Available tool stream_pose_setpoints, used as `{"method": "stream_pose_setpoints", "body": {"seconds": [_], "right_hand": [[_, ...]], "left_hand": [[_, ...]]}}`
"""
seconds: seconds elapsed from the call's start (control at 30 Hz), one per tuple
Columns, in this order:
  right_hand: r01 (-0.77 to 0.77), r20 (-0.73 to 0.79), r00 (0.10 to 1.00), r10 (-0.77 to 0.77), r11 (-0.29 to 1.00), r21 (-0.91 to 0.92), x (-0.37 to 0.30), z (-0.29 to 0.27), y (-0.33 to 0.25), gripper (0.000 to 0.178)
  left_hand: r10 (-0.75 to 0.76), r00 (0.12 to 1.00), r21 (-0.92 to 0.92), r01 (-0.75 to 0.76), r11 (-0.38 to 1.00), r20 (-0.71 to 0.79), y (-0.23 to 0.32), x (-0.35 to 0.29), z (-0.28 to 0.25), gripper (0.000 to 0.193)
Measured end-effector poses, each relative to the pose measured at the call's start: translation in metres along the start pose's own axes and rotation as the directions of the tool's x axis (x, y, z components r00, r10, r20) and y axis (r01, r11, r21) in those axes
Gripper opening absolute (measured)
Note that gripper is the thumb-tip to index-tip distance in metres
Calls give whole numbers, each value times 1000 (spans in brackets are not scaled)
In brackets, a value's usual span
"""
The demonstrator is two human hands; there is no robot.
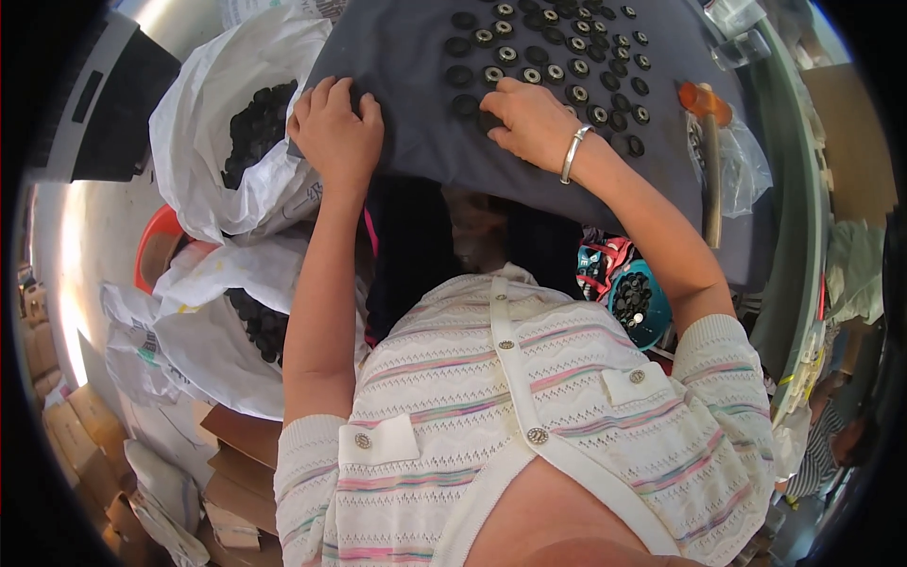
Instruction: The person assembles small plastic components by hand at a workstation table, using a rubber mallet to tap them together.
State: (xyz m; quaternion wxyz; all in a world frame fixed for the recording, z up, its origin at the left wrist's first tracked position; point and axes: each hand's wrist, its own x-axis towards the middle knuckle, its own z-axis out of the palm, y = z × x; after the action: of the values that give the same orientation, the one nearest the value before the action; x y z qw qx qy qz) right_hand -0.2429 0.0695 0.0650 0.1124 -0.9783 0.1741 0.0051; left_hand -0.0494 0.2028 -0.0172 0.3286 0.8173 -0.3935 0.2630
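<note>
On a dark grey cloth (406, 113) lie rows of small round black discs (459, 76), several with a metal ring (555, 72) in the middle. My right hand (537, 123), wearing a silver bangle, is at the near left end of the rows. Its thumb and fingers close on a black disc (488, 121), mostly covered by the fingertips. At the cloth's left edge rests my left hand (338, 132), fingers bent and thumb apart. A dark patch shows between its thumb and fingers, and I cannot tell whether that is shadow or a disc.
White bags (189, 123) holding black pieces (257, 128) stand left of the cloth, by a red container (156, 241). A hammer (710, 161) with an orange head and a clear plastic bag (744, 165) lie at the right. Below the cloth sits a teal bowl (657, 326) of black pieces.
</note>
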Motion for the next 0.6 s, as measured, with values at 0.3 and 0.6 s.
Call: {"method": "stream_pose_setpoints", "body": {"seconds": [0.3,0.6], "right_hand": [[91,19,996,-90,995,-43,4,3,3,29],[10,-7,1000,-11,995,-96,-11,-9,-14,25]], "left_hand": [[4,1000,-5,-4,1000,3,1,0,-1,27],[-11,1000,-4,11,1000,-6,1,-2,-2,27]]}}
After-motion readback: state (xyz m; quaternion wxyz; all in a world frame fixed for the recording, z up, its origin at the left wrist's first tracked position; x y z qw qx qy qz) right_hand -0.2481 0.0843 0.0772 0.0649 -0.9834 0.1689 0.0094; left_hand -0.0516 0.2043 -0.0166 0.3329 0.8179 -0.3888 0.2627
